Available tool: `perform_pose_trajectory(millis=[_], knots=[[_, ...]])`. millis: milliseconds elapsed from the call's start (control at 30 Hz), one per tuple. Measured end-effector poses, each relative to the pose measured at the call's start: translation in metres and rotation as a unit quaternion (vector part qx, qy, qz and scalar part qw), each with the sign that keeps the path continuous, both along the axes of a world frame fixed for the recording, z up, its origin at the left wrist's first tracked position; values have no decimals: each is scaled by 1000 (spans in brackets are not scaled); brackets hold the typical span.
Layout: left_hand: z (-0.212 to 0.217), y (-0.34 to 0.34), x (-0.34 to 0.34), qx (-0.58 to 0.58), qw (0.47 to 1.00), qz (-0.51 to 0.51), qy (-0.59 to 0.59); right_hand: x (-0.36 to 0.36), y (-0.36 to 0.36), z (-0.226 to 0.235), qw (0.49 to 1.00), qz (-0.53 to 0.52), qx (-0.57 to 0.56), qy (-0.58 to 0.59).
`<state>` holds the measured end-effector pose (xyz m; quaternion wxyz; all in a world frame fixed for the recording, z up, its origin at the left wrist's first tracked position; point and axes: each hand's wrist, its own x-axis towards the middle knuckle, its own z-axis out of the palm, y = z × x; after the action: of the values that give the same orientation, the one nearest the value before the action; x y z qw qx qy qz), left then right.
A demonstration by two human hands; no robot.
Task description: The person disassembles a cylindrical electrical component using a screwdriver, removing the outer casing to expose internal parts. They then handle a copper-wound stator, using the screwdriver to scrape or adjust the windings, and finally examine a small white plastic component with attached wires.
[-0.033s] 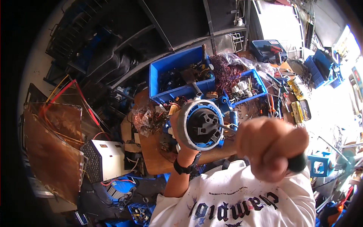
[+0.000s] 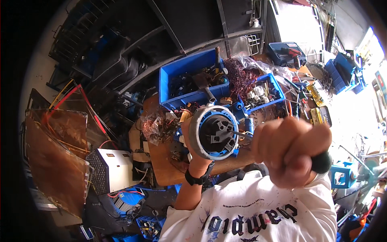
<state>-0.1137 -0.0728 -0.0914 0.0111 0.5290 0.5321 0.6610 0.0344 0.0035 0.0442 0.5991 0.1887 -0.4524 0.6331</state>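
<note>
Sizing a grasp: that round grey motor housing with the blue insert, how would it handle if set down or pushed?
The motor housing looks rigid and probably heavy for its size: grey metal-like shell, the left hand gripping from below. Round outside, so likely to roll if laid on its side. The blue insert looks like plastic, perhaps easier to crack.

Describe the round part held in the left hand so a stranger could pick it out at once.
Start at the big blue plastic bin at the top centre of the cluttered bench. Just below it, the left hand, with a black wristband, holds up a round motor housing. Unlike the loose scrap around it, it is a grey ring with a blue inner rim and a black core.
</note>
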Motion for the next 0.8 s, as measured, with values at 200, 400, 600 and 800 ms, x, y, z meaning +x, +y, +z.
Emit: perform_pose_trajectory(millis=[200,400,600,800], knots=[[4,-3,-3,8,1000,-6,8,8,-4,8,999,6,-34,-33],[25,-4,5,-10,998,41,49,19,0,17,989,-51,85,-113],[31,-5,4,-4,994,54,92,18,1,14,987,-58,109,-104],[14,1,10,34,999,-1,-25,13,5,10,977,-59,181,-92]])
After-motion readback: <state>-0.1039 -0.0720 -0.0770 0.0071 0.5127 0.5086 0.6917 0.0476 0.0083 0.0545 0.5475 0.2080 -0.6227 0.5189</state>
